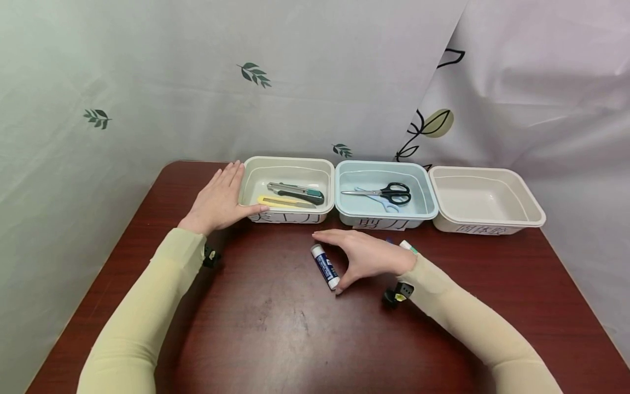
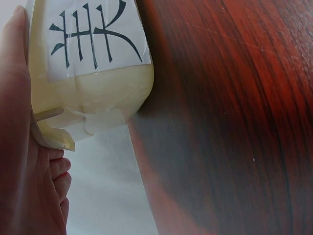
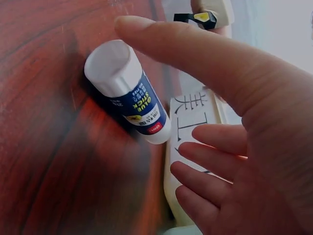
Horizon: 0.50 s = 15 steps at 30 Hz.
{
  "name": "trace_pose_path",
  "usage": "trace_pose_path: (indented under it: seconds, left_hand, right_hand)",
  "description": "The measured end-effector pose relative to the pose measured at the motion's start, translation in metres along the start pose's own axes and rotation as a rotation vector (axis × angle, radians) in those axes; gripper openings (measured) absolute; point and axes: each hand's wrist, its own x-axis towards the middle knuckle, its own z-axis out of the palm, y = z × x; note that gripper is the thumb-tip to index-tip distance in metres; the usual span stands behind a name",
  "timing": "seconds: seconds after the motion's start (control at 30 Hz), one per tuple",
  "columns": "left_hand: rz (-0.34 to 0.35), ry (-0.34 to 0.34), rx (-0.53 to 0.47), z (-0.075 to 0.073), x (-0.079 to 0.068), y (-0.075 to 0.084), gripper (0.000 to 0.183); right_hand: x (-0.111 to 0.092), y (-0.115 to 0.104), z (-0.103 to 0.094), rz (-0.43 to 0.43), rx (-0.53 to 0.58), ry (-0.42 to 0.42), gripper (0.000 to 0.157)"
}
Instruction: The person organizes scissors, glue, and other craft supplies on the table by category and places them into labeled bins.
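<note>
A white and dark blue glue stick lies on the table in front of the bins. My right hand is spread beside it, thumb near its lower end and fingers beyond its upper end. In the right wrist view a gap shows between the glue stick and the fingers. My left hand rests against the left end of the cream bin, fingers straight along its side, thumb at the front rim. That bin holds a yellow utility knife and a grey-and-black utility knife.
A light blue bin in the middle holds black-handled scissors and light blue ones. To the right stands a beige bin with a paper label. A white-and-green object is partly hidden behind my right wrist. A curtain hangs behind.
</note>
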Motion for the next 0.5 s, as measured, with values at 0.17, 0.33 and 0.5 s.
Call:
trace_pose_path:
  seconds: [0.17, 0.33, 0.5]
  left_hand:
    - [-0.001, 0.002, -0.005, 0.0003, -0.0001, 0.0001, 0.121]
    - [0.0, 0.003, -0.008, 0.0004, 0.0001, -0.0002, 0.12]
    - [0.002, 0.005, -0.006, 0.0, 0.0002, -0.0003, 0.121]
  right_hand:
    - [0.0014, -0.0007, 0.0037, -0.013, -0.004, -0.016, 0.114]
    - [0.0025, -0.0015, 0.0068, 0.0, -0.003, -0.031, 0.11]
    - [0.0038, -0.0006, 0.0091, 0.013, -0.011, -0.032, 0.105]
